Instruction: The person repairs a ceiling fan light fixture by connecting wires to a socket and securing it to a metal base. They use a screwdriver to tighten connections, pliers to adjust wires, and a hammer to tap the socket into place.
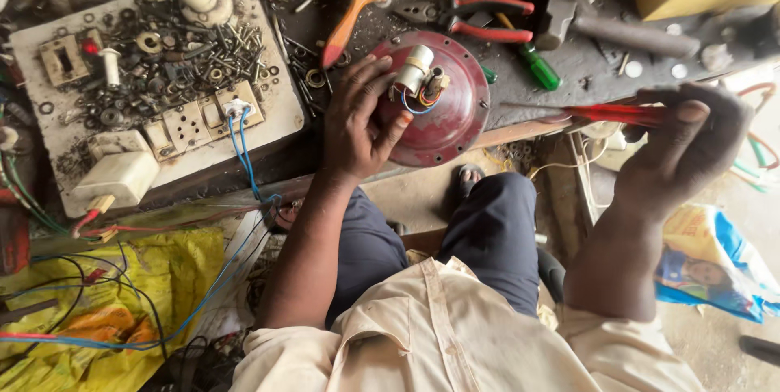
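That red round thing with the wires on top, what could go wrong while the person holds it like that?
The red round cover hangs partly over the bench edge, steadied only by the left hand, so it might tip and fall toward the foot below. The screwdriver in the right hand could slip and nick the thin coloured wires or poke the fingers beside them.

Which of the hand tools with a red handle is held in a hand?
The red-handled screwdriver, gripped by the right hand; the red-handled pliers lie untouched on the bench.
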